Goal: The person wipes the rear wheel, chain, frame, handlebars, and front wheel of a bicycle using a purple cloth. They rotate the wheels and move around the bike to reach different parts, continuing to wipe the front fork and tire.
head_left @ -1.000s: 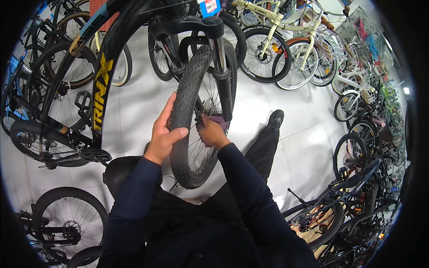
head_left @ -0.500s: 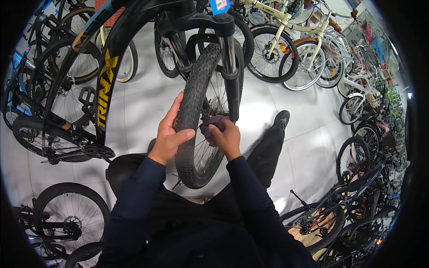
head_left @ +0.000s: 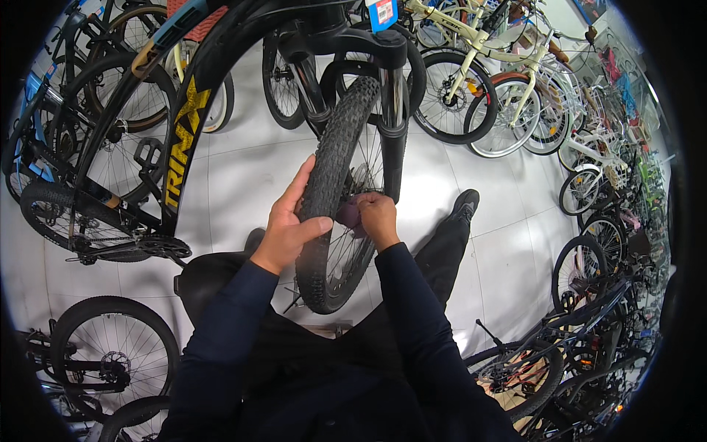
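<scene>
The tyre [head_left: 328, 177] is black, textured with a knobbly tread pattern, and the cloth [head_left: 349, 214] is a dull purple. Bold yellow lettering [head_left: 188, 110] marks the black frame [head_left: 221, 55], whose upper tube [head_left: 177, 28] shows grey-blue and tan. The fork [head_left: 394, 166] is black with shiny metallic upper legs. The tag [head_left: 384, 15] is blue and white. The sleeves [head_left: 232, 309] are navy, the trousers [head_left: 434, 269] black. Thin lines grid the whitish floor [head_left: 508, 195]. A nearby bicycle [head_left: 471, 33] is cream.

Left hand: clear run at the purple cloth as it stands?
Probably not: the left hand holds the front tire, which stands between it and the purple cloth, and the right hand has the cloth.
</scene>
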Action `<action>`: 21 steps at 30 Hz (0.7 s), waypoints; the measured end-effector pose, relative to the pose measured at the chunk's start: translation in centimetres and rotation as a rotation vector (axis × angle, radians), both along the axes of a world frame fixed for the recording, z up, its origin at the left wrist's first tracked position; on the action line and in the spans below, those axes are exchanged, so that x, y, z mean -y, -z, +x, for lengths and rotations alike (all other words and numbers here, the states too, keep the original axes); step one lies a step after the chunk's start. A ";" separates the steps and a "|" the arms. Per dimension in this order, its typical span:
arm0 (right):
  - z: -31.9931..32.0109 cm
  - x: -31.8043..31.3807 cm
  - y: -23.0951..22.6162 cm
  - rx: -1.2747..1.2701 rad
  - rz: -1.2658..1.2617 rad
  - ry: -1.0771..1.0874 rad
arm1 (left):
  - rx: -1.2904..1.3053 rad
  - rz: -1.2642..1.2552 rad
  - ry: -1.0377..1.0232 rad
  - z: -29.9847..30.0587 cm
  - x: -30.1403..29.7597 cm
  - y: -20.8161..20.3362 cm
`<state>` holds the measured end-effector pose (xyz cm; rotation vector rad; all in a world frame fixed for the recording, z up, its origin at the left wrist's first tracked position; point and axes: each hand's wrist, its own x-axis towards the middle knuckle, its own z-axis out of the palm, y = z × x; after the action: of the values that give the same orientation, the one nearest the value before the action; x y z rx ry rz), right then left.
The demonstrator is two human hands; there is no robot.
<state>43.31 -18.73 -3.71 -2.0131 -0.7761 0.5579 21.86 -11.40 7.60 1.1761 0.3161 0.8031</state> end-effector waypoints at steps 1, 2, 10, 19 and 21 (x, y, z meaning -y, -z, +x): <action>-0.2 0.0 -0.3 -0.144 0.070 0.059 | 0.000 -0.013 0.013 0.0 0.0 -0.1; -0.3 0.3 -0.5 -0.430 0.148 0.101 | 0.009 -0.012 0.032 0.0 -0.2 -0.2; -1.8 1.1 -0.4 0.269 0.189 -0.039 | 0.021 -0.027 0.044 -0.1 -0.3 0.0; -0.9 0.0 -0.6 0.459 -0.183 0.051 | 0.029 -0.020 0.041 0.0 -0.4 0.1; -1.1 -0.3 -0.6 0.502 -0.281 0.146 | 0.027 -0.024 0.045 -0.1 -0.3 0.2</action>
<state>42.20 -18.48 -3.06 -2.4925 -0.8682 0.0709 21.79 -11.13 7.43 1.1456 0.2760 0.7736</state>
